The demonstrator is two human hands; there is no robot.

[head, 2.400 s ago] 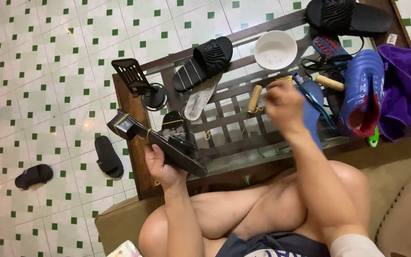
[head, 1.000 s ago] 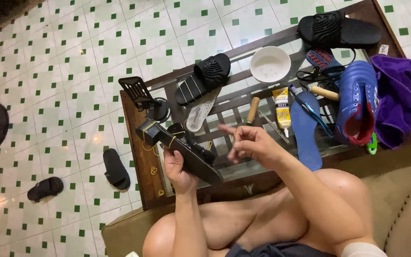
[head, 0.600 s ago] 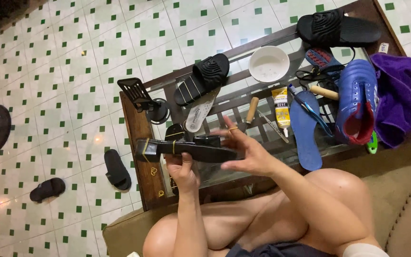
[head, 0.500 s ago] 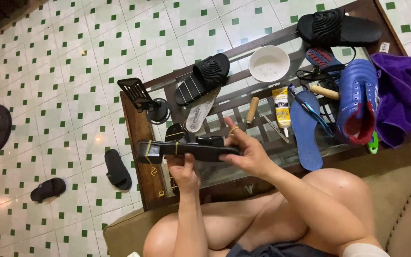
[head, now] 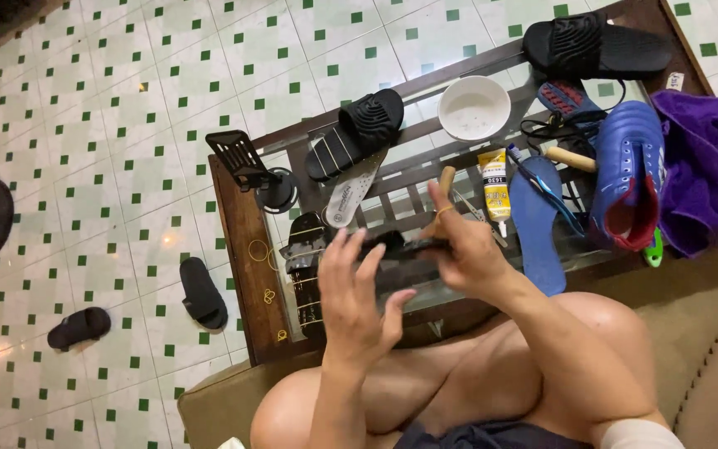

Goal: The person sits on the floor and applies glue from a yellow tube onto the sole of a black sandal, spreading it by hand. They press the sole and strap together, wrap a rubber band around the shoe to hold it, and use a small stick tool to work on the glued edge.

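Both of my hands hold a black sandal (head: 399, 254) edge-on over the near side of a glass-topped wooden table (head: 238, 241). My left hand (head: 357, 299) cups its near side with fingers spread up over it. My right hand (head: 469, 249) grips the sandal's right end, index finger raised. A yellow glue tube (head: 494, 185) lies on the glass just beyond my right hand. Another black strapped sandal (head: 302, 270) lies on the table to the left of my left hand.
On the table: a black slide (head: 357, 133), a grey insole (head: 349, 189), a white bowl (head: 474, 108), a blue insole (head: 538, 224), a blue shoe (head: 629, 183), a purple cloth (head: 695, 166), a second black slide (head: 596, 46), a phone stand (head: 251, 166). Two slippers (head: 203, 293) lie on the tiled floor.
My right hand left the table's far items and came onto the sandal. The sandal turned from flat and slanted to edge-on, now gripped by both hands.
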